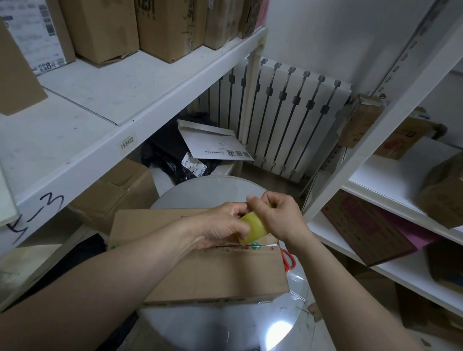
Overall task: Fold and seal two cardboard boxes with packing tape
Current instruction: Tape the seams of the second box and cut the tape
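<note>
Tape roll (252,228) being gripped by both hands just above cardboard box (203,278), lower centre of frame.

Left side: white shelving (136,104) is carrying stored cartons (99,12) along the upper left. Centre: the cardboard box is lying with its flaps folded shut on a round table (212,337), reaching past the rim on the left. Left hand (221,224) is curling its fingers around the yellowish roll's near end, holding it firmly. Right hand (276,220) is closing over the roll's far upper end, fingertips pinching at its edge; whether any tape is being peeled cannot be told. Red-handled scissors (287,258) are peeking out from behind the box's right edge, on the table. Right side: more cartons (453,187) are sitting on a second shelf unit.
</note>
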Demonstrator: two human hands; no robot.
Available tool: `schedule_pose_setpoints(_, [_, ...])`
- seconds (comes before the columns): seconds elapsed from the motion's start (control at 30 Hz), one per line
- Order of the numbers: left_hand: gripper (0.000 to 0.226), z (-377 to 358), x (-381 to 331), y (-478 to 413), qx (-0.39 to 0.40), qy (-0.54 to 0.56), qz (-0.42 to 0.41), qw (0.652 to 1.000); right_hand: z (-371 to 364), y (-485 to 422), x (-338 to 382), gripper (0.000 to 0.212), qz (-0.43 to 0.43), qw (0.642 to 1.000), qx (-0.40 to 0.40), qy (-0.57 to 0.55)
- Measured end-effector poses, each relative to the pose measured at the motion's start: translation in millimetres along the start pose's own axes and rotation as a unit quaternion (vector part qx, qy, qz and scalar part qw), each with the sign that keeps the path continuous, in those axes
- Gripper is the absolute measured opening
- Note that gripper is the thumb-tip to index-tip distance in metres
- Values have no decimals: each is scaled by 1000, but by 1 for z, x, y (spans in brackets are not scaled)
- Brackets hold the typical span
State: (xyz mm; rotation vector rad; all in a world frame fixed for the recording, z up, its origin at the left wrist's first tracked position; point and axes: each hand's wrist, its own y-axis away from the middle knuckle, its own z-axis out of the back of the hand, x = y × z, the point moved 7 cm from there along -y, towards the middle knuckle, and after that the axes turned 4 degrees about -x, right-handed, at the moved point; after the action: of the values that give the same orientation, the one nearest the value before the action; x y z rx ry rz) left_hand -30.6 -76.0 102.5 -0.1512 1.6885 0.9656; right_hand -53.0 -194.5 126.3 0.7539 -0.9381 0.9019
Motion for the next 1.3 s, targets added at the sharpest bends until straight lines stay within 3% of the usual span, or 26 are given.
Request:
schedule_pose_setpoints(0.1, [36, 2, 4, 4, -5, -36, -10, 999, -2, 3, -3, 49, -6, 1000, -13, 10])
schedule_pose_setpoints(0.27, [38, 1, 6, 11, 29, 10, 5, 1000, -4, 5, -6, 49, -13, 1000, -10, -8])
schedule_pose_setpoints(0.57, [48, -3, 0, 14, 14, 20, -29, 999, -2, 3, 4, 40, 9, 1000, 7, 18])
schedule_pose_setpoints(0.8, [44, 5, 2, 18, -46, -90, -81, 992, -5, 3, 4, 43, 4, 1000, 9, 20])
schedule_pose_setpoints(0.93, [30, 0, 5, 22, -9, 8, -45, 999, -4, 1, 0, 44, -3, 1000, 12, 2])
schedule_pose_setpoints(1.3, [59, -7, 6, 9, -24, 27, -56, 998, 2, -5, 3, 45, 16, 999, 8, 34])
